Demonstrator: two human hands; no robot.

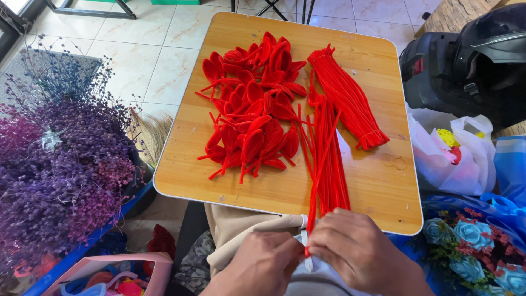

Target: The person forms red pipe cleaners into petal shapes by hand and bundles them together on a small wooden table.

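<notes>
Head view: at the bottom centre, the left hand [262, 262] and right hand [359, 253] both pinch closed on a red pipe cleaner [316, 181] that rises onto the wooden table [378, 186], beside loose red stems [333, 164].

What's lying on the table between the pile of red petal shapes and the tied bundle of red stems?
Loose red stems, shown in the head view.
</notes>
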